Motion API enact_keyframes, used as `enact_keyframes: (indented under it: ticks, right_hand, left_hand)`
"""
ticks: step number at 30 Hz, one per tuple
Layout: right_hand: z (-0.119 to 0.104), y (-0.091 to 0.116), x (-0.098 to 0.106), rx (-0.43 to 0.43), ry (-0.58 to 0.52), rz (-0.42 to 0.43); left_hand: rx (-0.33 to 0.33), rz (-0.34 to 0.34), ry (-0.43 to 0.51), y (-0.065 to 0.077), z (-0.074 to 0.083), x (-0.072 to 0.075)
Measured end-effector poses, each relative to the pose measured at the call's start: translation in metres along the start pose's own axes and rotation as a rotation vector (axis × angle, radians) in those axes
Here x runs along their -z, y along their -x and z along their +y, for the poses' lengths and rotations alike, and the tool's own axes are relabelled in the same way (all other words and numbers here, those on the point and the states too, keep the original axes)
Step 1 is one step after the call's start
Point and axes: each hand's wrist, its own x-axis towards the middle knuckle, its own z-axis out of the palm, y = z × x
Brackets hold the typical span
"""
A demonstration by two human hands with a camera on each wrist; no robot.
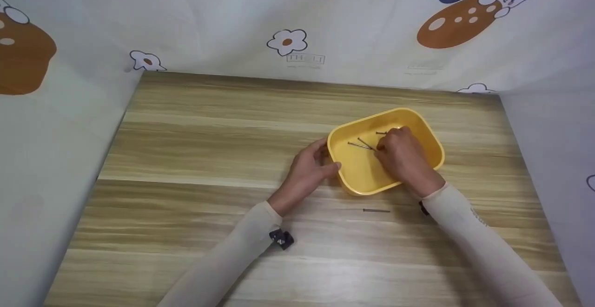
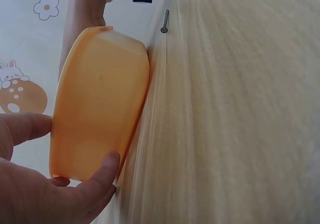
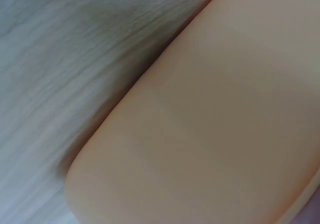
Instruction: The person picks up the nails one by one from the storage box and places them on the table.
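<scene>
A yellow plastic box (image 1: 367,176) stands on the wooden table, its outer wall (image 2: 102,84) large in the left wrist view. My left hand (image 1: 307,165) holds the box at its left end, thumb by the rim and fingers against the outside wall. My right hand (image 1: 404,156) reaches down inside the box with bent fingers. Its fingertips are beside thin grey nails (image 1: 360,145) lying on the box floor; whether they pinch one is hidden. Another nail (image 1: 382,133) shows partly behind the hand. The right wrist view has only the box side (image 3: 200,124), with no fingers visible.
One loose nail (image 1: 376,210) lies on the wooden table (image 1: 195,158) in front of the box. Patterned pale sheeting (image 1: 223,28) stands along the table's back and sides. A small black device (image 1: 281,239) sits at the left wrist.
</scene>
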Motion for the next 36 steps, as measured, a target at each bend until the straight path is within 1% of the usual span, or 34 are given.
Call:
enact_keyframes:
  ticks: [5,11,17,22,28,36]
  right_hand:
    - [-0.0007,-0.0008,-0.0008,-0.005,-0.006,-0.008]
    - [-0.0022,-0.0014,-0.0018,0.008,-0.002,0.012]
    - [-0.0025,-0.0019,-0.0034,0.041,0.011,0.035]
    - [-0.0028,-0.0023,-0.0047,0.055,0.007,0.044]
    - [-0.0032,-0.0012,-0.0025,0.061,-0.003,0.081]
    - [-0.003,0.0045,0.0032,0.105,-0.04,0.14]
  left_hand:
    - [-0.017,-0.008,0.019,0.0004,-0.0007,-0.0001]
    - [-0.036,-0.008,0.029,-0.0004,-0.001,-0.0006]
    - [-0.031,-0.008,0.057,-0.0014,-0.0011,-0.0012]
    - [-0.019,0.0,0.043,-0.0014,-0.0002,-0.0015]
    - [-0.012,0.005,0.028,-0.0021,-0.0005,-0.0014]
    - [-0.037,-0.002,0.047,-0.0016,-0.0026,-0.0011]
